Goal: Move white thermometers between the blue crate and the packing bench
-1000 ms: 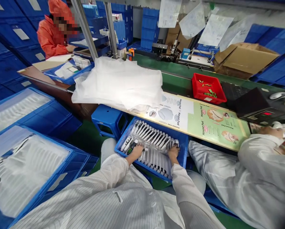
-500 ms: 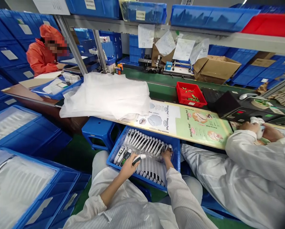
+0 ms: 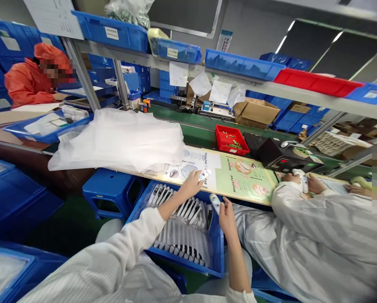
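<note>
My left hand (image 3: pixel 192 184) reaches over the front of the bench and grips a small white device (image 3: pixel 203 174) above the printed mouse pad sheet (image 3: pixel 218 162). Lower and to the right, my right hand (image 3: pixel 227 216) holds another white device (image 3: pixel 215 203) upright over the right side of a blue bin (image 3: pixel 220 252). That bin sits at my lap, with rows of white-and-black devices (image 3: pixel 188 208) in it, and thin white foam between the rows. My left forearm hides part of the back row.
White foam sheets (image 3: pixel 121 141) cover the bench's left part. Behind the sheet are a red tray (image 3: pixel 231 145) and a black box (image 3: pixel 279 158). A blue stool (image 3: pixel 104 189) stands left. A co-worker's hands (image 3: pixel 302 183) are at right; a person in orange (image 3: pixel 27 84) sits far left.
My left hand has moved up and right from the bin to above the sheet with a device. My right hand has lifted a device out of the bin. The view has shifted.
</note>
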`<state>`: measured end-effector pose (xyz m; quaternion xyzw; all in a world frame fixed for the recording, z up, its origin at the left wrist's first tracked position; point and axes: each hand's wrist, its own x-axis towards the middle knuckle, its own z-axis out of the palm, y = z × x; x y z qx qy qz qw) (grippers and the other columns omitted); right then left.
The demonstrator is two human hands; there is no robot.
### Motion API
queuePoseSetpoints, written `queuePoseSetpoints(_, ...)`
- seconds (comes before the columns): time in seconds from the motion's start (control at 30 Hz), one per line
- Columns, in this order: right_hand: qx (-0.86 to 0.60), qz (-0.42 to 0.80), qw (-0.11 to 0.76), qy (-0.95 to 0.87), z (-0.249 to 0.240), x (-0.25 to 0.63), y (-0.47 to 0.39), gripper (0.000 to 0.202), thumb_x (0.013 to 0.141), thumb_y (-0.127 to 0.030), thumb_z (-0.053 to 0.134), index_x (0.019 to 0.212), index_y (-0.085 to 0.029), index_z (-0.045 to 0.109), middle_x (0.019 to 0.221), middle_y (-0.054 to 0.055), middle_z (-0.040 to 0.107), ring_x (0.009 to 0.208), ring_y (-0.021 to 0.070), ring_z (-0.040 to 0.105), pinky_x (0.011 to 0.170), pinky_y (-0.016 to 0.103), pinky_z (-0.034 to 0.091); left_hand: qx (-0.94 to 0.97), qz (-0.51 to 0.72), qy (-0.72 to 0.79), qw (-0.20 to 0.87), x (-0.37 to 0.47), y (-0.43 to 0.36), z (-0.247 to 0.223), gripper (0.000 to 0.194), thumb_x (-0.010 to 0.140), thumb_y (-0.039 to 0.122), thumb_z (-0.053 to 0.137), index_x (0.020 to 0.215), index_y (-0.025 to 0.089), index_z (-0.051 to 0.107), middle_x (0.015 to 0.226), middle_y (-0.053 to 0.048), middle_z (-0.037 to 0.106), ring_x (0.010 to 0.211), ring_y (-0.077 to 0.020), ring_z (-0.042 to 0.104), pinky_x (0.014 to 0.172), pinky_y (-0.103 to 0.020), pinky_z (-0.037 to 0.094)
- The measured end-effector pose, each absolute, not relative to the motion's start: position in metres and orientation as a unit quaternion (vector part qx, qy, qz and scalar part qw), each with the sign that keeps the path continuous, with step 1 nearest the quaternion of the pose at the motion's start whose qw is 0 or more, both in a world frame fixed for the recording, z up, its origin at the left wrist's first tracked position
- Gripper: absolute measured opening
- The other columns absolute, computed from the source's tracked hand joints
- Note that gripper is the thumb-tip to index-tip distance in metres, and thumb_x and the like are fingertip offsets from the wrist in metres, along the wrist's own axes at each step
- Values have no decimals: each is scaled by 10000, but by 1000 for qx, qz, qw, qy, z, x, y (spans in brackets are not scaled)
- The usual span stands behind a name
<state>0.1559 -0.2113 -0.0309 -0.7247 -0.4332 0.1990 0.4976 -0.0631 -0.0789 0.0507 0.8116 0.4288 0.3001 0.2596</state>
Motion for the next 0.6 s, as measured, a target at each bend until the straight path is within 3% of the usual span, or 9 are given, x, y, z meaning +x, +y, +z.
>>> queuePoseSetpoints(0.07,-740,187,486,-426,-5,160,-201,559,918,-495,560,1307,-123,712,932,116,773,901,279,726,835,389,587,825,240,459,226,-36,-40,56,410,1073,272,601,1458,131,622,1427,-205,635,1381,-341,605,1199,-445,498)
queuePoseSetpoints(0.17,-718,314,482,-391,11,156,-196,500,870,-486,641,1188,-127,782,798,68,728,675,215,641,607,319,513,816,195,504,206,-13,-4,51,351,1062,237,607,1391,128,664,1376,-211,661,1298,-337,648,1119,-422,530)
queuePoseSetpoints(0.27,-618,441,550,-350,1,148,-197,625,849,-605,745,1279,-154,791,810,4,676,505,126,489,423,257,360,812,217,514,171,-8,9,36,386,1078,275,607,1444,164,650,1388,-187,663,1331,-331,630,1110,-403,516)
queuePoseSetpoints(0.33,-586,401,633,-309,-5,149,-184,726,850,-675,762,1380,-180,749,821,-29,636,487,101,453,400,244,350,805,237,524,145,-6,10,25,448,1085,333,619,1510,191,615,1400,-167,664,1368,-327,604,1137,-400,487)
queuePoseSetpoints(0.43,-619,259,698,-250,1,158,-135,750,892,-729,683,1346,-135,737,851,-8,637,560,124,516,449,259,426,775,263,557,139,6,8,13,518,1107,368,563,1587,175,553,1440,-185,650,1411,-349,567,1198,-451,430)
queuePoseSetpoints(0.5,-670,192,674,-245,12,167,-98,750,930,-731,625,1296,-86,740,919,54,688,645,164,586,524,290,492,746,276,585,160,18,7,9,540,1091,310,537,1608,152,532,1457,-207,636,1434,-368,552,1230,-489,399)
queuePoseSetpoints(0.6,-759,108,555,-324,24,174,-58,699,1003,-669,573,1278,-49,741,1053,170,753,823,250,685,743,365,570,710,284,604,224,37,9,8,615,1007,200,571,1618,145,527,1475,-224,609,1455,-373,552,1228,-487,418)
